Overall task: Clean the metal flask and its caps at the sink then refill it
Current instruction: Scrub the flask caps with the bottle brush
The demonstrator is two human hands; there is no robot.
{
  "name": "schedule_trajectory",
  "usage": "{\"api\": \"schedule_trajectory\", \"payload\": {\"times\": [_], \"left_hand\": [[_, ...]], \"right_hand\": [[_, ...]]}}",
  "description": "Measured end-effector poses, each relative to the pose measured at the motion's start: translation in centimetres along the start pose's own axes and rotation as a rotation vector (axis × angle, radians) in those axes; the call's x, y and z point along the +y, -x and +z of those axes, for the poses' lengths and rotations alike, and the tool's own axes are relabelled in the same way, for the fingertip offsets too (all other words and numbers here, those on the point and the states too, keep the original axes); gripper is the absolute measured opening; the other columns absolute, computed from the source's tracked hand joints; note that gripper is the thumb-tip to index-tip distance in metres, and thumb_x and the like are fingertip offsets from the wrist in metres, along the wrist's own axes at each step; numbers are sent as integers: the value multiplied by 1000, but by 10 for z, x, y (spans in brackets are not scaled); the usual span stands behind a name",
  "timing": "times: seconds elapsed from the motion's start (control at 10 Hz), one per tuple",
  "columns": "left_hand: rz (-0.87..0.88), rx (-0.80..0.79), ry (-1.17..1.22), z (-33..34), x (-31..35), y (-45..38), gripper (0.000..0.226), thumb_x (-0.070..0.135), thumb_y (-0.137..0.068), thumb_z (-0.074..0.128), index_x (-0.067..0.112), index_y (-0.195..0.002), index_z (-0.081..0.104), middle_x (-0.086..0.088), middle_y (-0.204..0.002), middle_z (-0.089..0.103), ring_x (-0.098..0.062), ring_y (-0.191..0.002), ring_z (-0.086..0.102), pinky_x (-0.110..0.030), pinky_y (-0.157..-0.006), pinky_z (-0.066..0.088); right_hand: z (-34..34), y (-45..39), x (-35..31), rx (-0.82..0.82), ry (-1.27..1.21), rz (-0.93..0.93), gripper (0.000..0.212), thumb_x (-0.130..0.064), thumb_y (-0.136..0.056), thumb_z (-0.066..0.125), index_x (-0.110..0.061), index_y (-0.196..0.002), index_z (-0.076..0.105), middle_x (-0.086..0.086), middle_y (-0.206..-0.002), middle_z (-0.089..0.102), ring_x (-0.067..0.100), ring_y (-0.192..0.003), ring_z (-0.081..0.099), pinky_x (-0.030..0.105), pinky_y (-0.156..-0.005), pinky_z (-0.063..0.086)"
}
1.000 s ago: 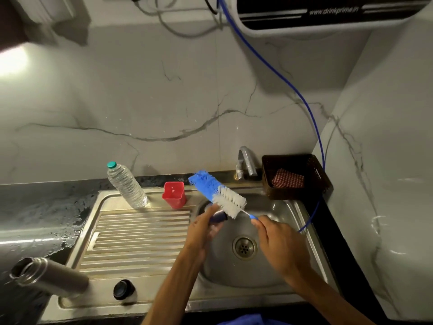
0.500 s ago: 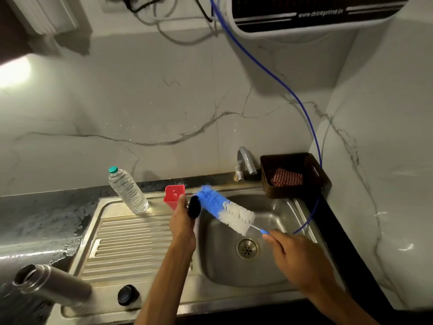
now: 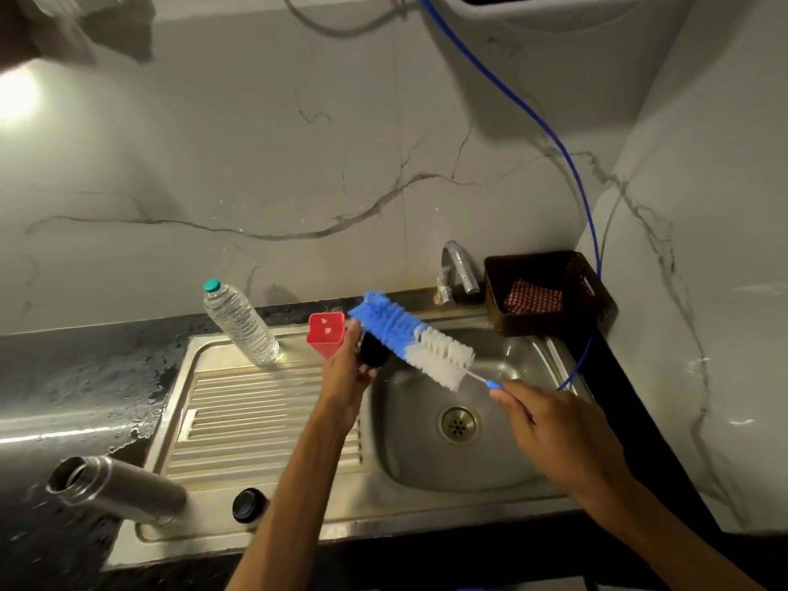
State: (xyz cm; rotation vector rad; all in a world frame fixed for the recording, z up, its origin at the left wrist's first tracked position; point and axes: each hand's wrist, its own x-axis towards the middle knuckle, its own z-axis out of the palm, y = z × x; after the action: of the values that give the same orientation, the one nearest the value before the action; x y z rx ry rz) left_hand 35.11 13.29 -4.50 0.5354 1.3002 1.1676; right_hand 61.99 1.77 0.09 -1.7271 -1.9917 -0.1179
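The left hand (image 3: 345,373) is raised over the edge of the sink basin (image 3: 490,462) with its grip wrapped round a small black cap (image 3: 373,354), holding it up and turned toward the brush so the bristles can reach it and any drips fall into the bowl rather than onto the surface. The right hand (image 3: 550,424) pinches the thin blue handle of the bottle brush (image 3: 411,339) at its far end, which gives a long reach; the blue-and-white bristle head lies slanted against the cap, blue end up and to the left. This looks like the scrubbing of one cap, with the tap (image 3: 458,266) showing no water running that I can make out. The metal flask (image 3: 115,488) lies on its side at the near left corner, half on the wet dark surface (image 3: 76,377) and half on the rim of the draining board, mouth open toward the left (probably parked there to drain or wait its turn). A second black cap (image 3: 246,504) sits on the front of the draining board just beside the flask, apart from both hands. Further back stand a clear plastic water bottle (image 3: 241,324) and a red cup (image 3: 326,339), likely ready for the refill, though that is a guess. A dark basket (image 3: 575,309) with a checked cloth (image 3: 533,297) sits by the wall, clear of splashes.
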Motion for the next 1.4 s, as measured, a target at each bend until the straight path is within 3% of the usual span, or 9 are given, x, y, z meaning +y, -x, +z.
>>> {"api": "schedule_trajectory", "payload": {"times": [0.4,0.6,0.7,0.8,0.9,1.1,1.2,1.3,1.4], "left_hand": [[92,358,-37,-8,23,-20,35,51,-91,77,16,-88,71,-10,-105,74,-25,-106,70,-38,-92,58],[130,-22,-104,27,12,-2,29,46,-99,67,17,-97,67,-6,-94,73,-23,-94,70,-40,-91,56],[209,-124,-240,21,16,-8,40,53,-95,67,15,-105,75,-7,-99,74,-23,-97,70,-35,-87,55],[234,-265,-213,12,24,-17,45,46,-95,67,23,-134,71,-8,-122,74,-26,-116,71,-39,-97,59],[219,-242,-188,16,28,-22,44,42,-93,72,22,-133,72,-8,-114,75,-25,-109,73,-37,-93,61],[-61,71,-289,24,24,-36,46,50,-87,81,10,-100,66,-16,-96,72,-21,-78,70,-34,-72,60],[24,27,-363,17,27,-44,61,63,-84,78,8,-110,69,-22,-108,74,-26,-89,70,-44,-92,61],[101,-103,-253,5,36,-43,56,61,-87,76,10,-111,74,-17,-106,72,-28,-93,69,-41,-86,59],[122,107,-114,-7,42,-47,50,53,-88,79,8,-108,74,-10,-91,76,-22,-80,73,-33,-71,60]], "right_hand": [[3,13,12,-64,134,-89,25,-40,-96,57,-25,-102,76,-1,-57,60,21,-33,49,27,-34,36],[5,5,9,-117,11,5,37,-48,-102,40,-32,-109,73,-6,-62,63,17,-42,55,31,-37,44],[5,4,18,-319,-279,158,35,-60,-102,43,-38,-96,69,-10,-54,51,8,-43,47,30,-42,40],[-3,-8,25,-702,-1152,857,35,-57,-94,60,-23,-85,67,-5,-60,22,10,-47,18,24,-45,13],[-1,-12,29,-696,-1192,847,44,-56,-96,57,-15,-85,65,-6,-58,21,9,-45,16,22,-44,12],[14,-23,43,-48,237,-326,28,-31,-98,61,-13,-114,76,1,-69,63,19,-51,60,29,-43,45],[20,-29,38,-243,-54,-213,32,-36,-104,52,-17,-113,76,-3,-70,68,16,-53,62,31,-47,50],[20,-47,38,-790,-1132,583,32,-41,-101,59,-13,-101,74,-8,-52,37,7,-40,30,20,-44,23],[19,-50,55,-994,-1289,728,37,-45,-96,58,-12,-105,70,-4,-57,20,7,-43,15,18,-42,10]]}}
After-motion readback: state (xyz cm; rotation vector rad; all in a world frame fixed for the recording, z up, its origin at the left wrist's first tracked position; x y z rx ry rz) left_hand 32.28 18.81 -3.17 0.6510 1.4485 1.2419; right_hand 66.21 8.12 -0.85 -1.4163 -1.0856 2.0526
